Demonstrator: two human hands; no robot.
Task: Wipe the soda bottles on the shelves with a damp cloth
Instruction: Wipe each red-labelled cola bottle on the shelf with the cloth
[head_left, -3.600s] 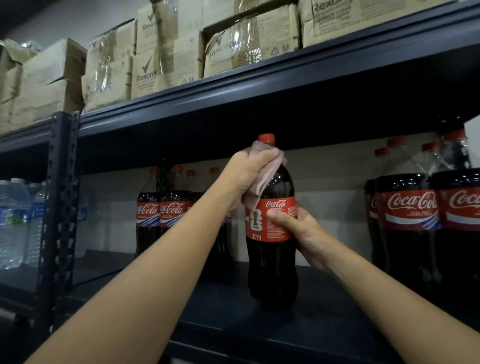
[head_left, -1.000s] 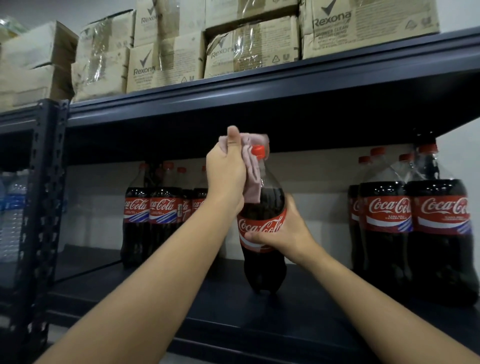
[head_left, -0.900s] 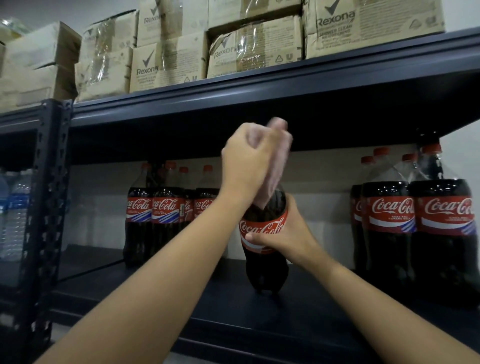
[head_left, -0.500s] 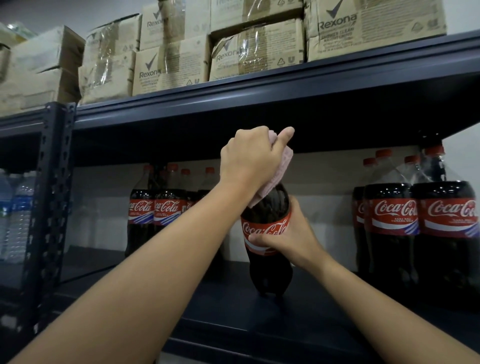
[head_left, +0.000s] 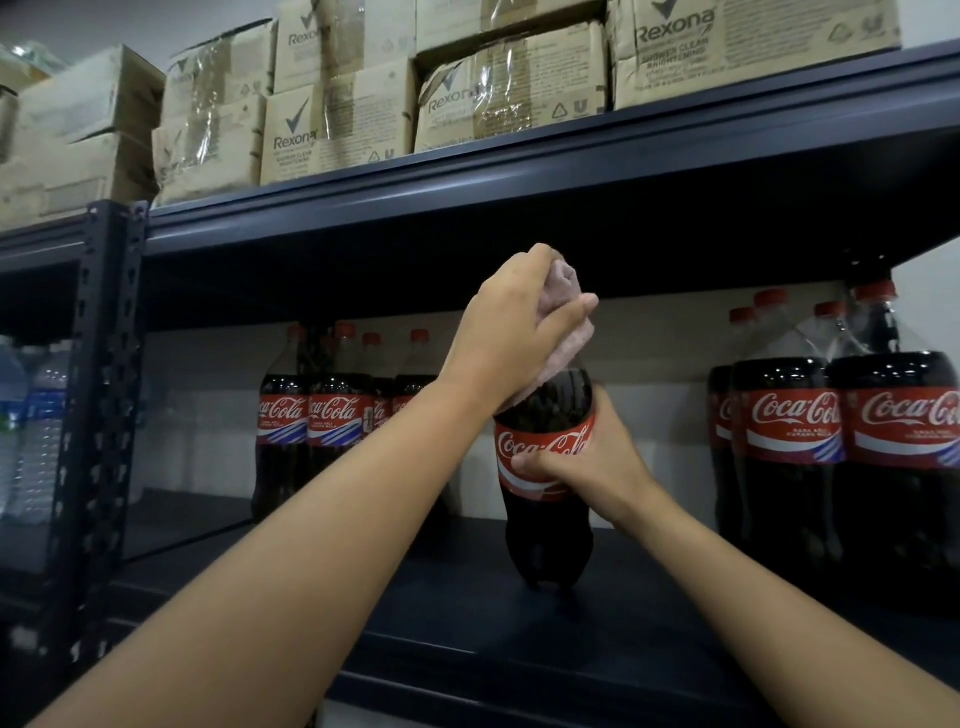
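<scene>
A dark metal storeroom shelf (head_left: 519, 649) carries the work, with taped Rexona cartons (head_left: 337, 124) on the tier above and a pale wall behind. One Coca-Cola bottle (head_left: 548, 525) stands near the front edge of the shelf, upright, its long axis vertical. The right hand (head_left: 587, 467) grips it at the red label from its right side, thumb across the front, directly below the left hand. The left hand (head_left: 519, 343) is curled over the top of the bottle, fingers closed round a pink cloth (head_left: 566, 332) that wraps the neck and hides the cap. So the surface being wiped lies straight beneath the left hand, and a wipe of the body would run downward along the bottle's axis toward the right hand. The left hand is the nearer to the neck and shoulder; the right is the nearer to the label and seems only to steady it. A cluster of Coca-Cola bottles (head_left: 322, 431) stands to the left of the left forearm, further back; larger ones (head_left: 831, 457) stand to the right of the right hand. Water bottles (head_left: 36, 426) are far left, beyond the upright post (head_left: 98, 395).
</scene>
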